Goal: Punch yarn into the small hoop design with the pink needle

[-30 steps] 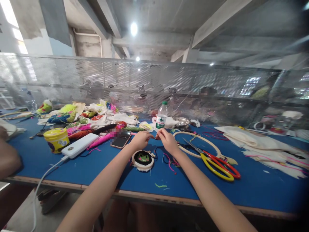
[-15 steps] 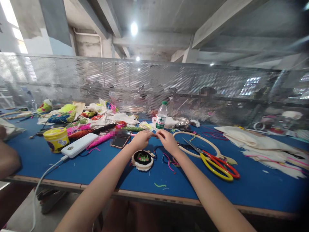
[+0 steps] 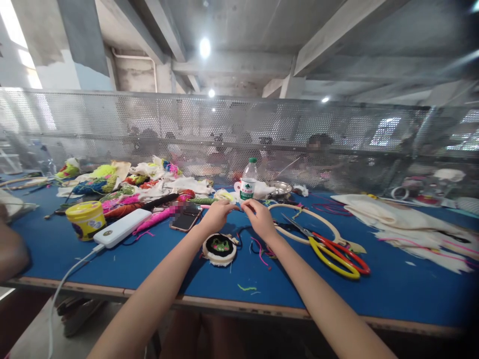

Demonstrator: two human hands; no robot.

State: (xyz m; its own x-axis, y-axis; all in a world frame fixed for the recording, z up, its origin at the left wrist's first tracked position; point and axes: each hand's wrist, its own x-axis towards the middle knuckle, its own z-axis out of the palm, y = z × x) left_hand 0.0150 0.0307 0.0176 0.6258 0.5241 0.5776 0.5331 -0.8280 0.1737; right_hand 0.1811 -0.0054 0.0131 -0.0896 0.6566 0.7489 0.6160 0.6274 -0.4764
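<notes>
We hold both bare hands over the blue tabletop [image 3: 157, 279], our left hand [image 3: 219, 213] and our right hand [image 3: 260, 218] so near each other that their fingertips almost meet. On each hand the thumb and fingers are drawn in toward one another, but whatever may lie between the tips is too small and blurred for us to make out, so we cannot tell whether either grip is clamped on anything.

Just below our left hand lies a small round embroidery hoop with black cloth and a green face with pink spots [image 3: 219, 249], flat on the table. A loose dark strand of yarn [image 3: 241, 239] curls at its right, and bright pink threads [image 3: 261, 252] lie beneath our right forearm. A short light-green yarn scrap [image 3: 247, 287] rests nearer the table's edge.

Beyond our right hand we see a clear plastic bottle with a green cap [image 3: 247, 184], standing upright. To the right, scissors with one yellow and one red handle [image 3: 311, 234] lie with their blades across a large pale wooden hoop [image 3: 333, 224]. Left of our left hand are a dark-screened phone [image 3: 187, 218], a white oblong power bank [image 3: 122, 228] and a yellow plastic tub [image 3: 87, 222].
</notes>
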